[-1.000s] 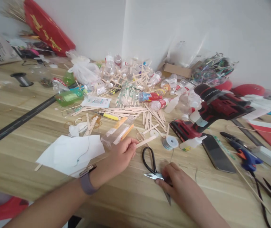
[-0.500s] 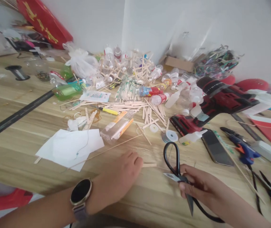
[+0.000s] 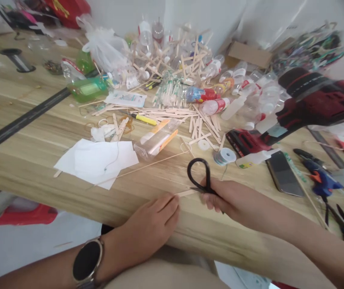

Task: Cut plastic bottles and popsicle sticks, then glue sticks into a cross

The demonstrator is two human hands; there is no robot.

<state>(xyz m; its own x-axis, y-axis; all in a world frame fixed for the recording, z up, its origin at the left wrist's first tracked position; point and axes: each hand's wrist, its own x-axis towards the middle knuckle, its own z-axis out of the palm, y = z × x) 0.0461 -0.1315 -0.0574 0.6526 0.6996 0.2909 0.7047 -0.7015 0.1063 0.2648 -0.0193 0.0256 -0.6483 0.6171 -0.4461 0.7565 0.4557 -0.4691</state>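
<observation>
While the white paper point(image 3: 98, 160) lies on the table point(image 3: 148, 181) at the left, the left hand point(image 3: 152, 224), palm down with its fingers close together, presses a wooden stick point(image 3: 187, 193) near the table's front edge; just right of it, the right hand point(image 3: 220, 196) grips the black-handled scissors point(image 3: 207, 176), a blade touching the stick, and farther right a phone point(image 3: 285, 173) lies beside the glue bottle point(image 3: 254, 159)

The left wrist point(image 3: 103, 249) wears a round, black-faced, gold-rimmed watch point(image 3: 87, 261).
</observation>
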